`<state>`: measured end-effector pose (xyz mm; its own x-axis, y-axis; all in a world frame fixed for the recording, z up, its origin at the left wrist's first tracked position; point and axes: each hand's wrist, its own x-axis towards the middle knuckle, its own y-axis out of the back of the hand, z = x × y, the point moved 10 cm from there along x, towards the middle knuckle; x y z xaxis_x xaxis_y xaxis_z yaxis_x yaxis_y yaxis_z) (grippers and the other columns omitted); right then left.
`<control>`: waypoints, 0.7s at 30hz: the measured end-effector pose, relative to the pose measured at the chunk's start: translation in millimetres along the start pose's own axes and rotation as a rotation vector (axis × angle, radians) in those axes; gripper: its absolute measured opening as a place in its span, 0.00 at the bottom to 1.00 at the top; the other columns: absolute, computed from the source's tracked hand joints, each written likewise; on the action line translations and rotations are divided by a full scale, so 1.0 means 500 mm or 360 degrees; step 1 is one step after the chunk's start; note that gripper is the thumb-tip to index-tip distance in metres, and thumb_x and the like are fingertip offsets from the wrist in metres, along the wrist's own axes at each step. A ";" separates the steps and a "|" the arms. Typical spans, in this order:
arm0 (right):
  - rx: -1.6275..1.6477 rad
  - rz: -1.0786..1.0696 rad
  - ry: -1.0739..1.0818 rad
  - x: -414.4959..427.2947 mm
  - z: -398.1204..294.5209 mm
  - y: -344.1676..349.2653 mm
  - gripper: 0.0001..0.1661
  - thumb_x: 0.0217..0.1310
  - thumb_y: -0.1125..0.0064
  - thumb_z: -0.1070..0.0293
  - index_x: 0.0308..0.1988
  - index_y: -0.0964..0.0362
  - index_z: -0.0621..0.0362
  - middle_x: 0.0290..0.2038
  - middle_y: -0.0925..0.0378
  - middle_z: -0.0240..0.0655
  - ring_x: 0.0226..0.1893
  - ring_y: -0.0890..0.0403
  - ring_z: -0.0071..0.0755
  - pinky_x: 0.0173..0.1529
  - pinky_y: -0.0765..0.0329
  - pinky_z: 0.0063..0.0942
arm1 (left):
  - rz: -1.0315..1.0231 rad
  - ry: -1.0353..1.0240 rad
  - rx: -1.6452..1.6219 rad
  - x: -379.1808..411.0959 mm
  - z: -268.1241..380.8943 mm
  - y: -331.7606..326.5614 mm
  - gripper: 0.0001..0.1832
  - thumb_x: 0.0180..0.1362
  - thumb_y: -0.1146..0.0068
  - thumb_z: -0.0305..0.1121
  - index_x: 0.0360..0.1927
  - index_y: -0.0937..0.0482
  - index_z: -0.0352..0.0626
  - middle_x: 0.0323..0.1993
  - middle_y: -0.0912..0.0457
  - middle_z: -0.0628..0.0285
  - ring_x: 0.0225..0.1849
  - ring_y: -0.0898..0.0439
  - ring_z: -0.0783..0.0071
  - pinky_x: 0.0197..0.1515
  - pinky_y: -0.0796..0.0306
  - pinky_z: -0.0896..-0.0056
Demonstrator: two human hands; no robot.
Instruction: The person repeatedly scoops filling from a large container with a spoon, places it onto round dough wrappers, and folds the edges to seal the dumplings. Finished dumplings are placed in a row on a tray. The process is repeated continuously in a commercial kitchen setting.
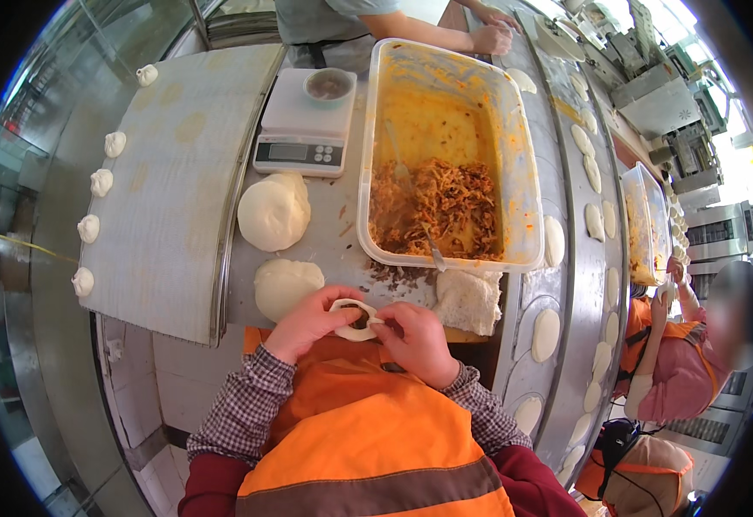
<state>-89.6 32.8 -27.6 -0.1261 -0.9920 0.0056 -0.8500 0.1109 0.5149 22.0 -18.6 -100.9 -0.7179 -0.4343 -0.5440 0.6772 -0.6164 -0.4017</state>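
Both hands hold one round dough wrapper (352,333) close to my apron, at the front edge of the metal table. My left hand (308,323) cups its left side, with the thumb over the dark filling in the middle. At the right rim, my right hand (418,339) pinches the dough between thumb and fingers. Just beyond the left hand lies a stack of flat dough rounds (286,287), with a taller dough stack (274,212) behind it. Ahead stands a large plastic tub (447,266) with shredded reddish-brown filling (457,200) and a metal spoon (436,252).
Left is a lined tray (176,194) with several pleated buns (101,183) along its far-left edge. A digital scale (305,123) carries a small bowl (328,87). A folded cloth (469,300) lies below the tub. Conveyors at right carry dough pieces (546,335). Other people work nearby.
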 end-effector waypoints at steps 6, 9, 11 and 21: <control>0.0660 0.0040 -0.0349 -0.005 0.046 -0.027 0.09 0.55 0.38 0.74 0.38 0.26 0.63 0.27 0.24 0.41 0.23 0.22 0.39 0.28 0.25 0.29 | 0.0204 -0.0174 -0.0260 -0.008 -0.018 -0.014 0.14 0.61 0.51 0.25 0.50 0.26 0.37 0.43 0.23 0.64 0.47 0.25 0.77 0.50 0.30 0.76; 0.0049 -0.0044 0.0140 0.012 -0.017 -0.009 0.12 0.55 0.38 0.73 0.40 0.27 0.63 0.28 0.23 0.42 0.25 0.21 0.40 0.30 0.25 0.30 | 0.0112 -0.0180 0.0233 0.000 -0.025 -0.002 0.15 0.59 0.53 0.24 0.50 0.26 0.38 0.44 0.23 0.64 0.47 0.25 0.78 0.50 0.31 0.77; -0.0172 -0.0042 0.0254 0.012 -0.036 -0.008 0.13 0.53 0.38 0.73 0.41 0.27 0.63 0.29 0.23 0.41 0.26 0.22 0.39 0.31 0.25 0.30 | 0.0107 -0.0123 0.0276 0.000 -0.028 -0.001 0.16 0.59 0.53 0.23 0.51 0.26 0.38 0.44 0.23 0.64 0.47 0.25 0.78 0.50 0.31 0.77; 0.0053 -0.0064 -0.0165 0.007 0.009 -0.012 0.12 0.53 0.36 0.72 0.38 0.25 0.63 0.28 0.23 0.39 0.26 0.23 0.35 0.31 0.25 0.28 | 0.0137 -0.0183 0.0053 -0.023 0.008 -0.010 0.15 0.62 0.57 0.26 0.51 0.26 0.38 0.45 0.23 0.65 0.46 0.25 0.78 0.50 0.31 0.78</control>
<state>-87.2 29.2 -34.5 -0.1425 -0.9843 -0.1039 -0.8719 0.0751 0.4839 26.4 -13.3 -89.6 -0.6726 -0.5574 -0.4868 0.7326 -0.5943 -0.3318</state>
